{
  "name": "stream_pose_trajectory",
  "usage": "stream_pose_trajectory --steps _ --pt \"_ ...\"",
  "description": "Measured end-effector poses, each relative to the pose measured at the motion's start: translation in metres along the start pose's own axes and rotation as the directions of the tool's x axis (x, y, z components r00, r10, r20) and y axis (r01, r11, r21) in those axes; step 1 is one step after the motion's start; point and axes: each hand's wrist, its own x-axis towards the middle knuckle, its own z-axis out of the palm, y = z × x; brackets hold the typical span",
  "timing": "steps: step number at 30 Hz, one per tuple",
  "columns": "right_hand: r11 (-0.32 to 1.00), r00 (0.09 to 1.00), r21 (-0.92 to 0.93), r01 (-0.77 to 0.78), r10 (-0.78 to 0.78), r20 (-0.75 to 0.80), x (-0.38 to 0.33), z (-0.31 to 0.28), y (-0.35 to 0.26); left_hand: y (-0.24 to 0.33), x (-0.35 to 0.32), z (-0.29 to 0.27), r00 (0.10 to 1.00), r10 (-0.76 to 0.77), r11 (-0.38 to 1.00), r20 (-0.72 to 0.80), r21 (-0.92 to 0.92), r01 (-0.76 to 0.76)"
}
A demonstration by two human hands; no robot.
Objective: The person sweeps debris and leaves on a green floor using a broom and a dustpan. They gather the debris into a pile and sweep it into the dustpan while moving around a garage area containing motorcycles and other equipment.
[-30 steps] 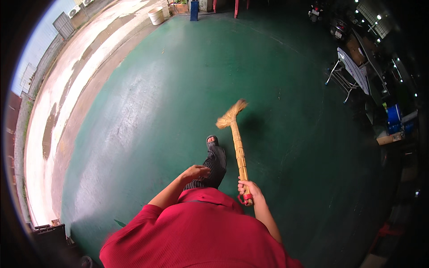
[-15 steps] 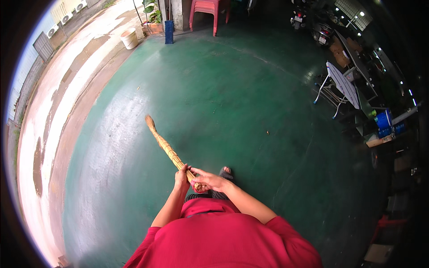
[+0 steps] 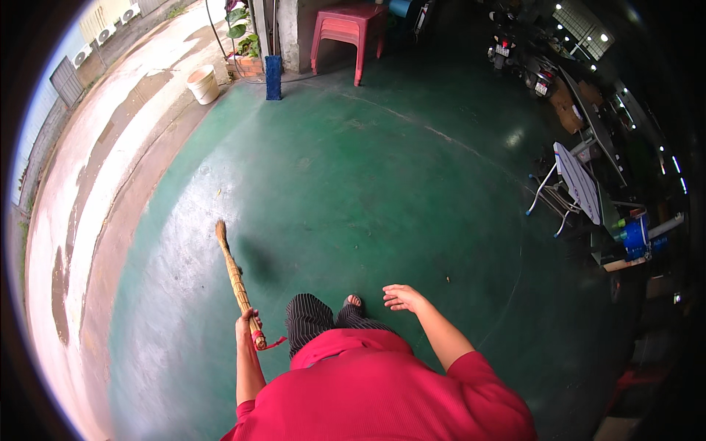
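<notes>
Straw broom (image 3: 237, 283) — slender, banded, rough-tipped — in left grip (image 3: 247, 324).

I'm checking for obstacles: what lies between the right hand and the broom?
In the head view, striped trouser legs and a foot lie between the right hand and broom.

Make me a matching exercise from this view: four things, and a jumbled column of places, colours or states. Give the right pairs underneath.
Column one
1. Broom
2. Right hand
3. Stools
4. Bucket

Column two
A. Whitish, to the left of the blue block
B. Open, holding nothing
C. Gripped near one end by the left hand
D. Red, in a stack

Right pairs: 1-C, 2-B, 3-D, 4-A
</notes>
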Motion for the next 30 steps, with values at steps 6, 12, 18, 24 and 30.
stream_pose_trajectory --steps 6,12,18,24,30 --pt "0.974 0.988 -0.211 0.084 -0.11 -0.113 0.066 0.014 -0.129 0.172 0.102 0.001 0.989 -0.141 0.968 0.051 -0.201 0.148" --pt "0.881 0.908 -0.35 -0.319 0.179 -0.378 0.104 0.062 -0.102 0.312 0.213 0.065 0.983 -0.117 0.982 -0.138 0.132 0.136" --pt "0.925 0.936 -0.282 -0.254 0.162 -0.312 0.115 0.124 -0.122 0.367 0.348 0.062 0.965 -0.032 0.978 -0.259 0.193 0.084" --pt "0.949 0.93 -0.287 -0.132 0.019 -0.366 0.12 0.147 -0.192 0.373 0.395 0.149 0.969 -0.188 0.86 -0.163 0.449 0.242" --pt "0.926 0.94 -0.378 0.021 -0.146 -0.307 0.158 0.151 -0.223 0.258 0.345 0.25 0.957 -0.286 0.777 -0.048 0.573 0.261"
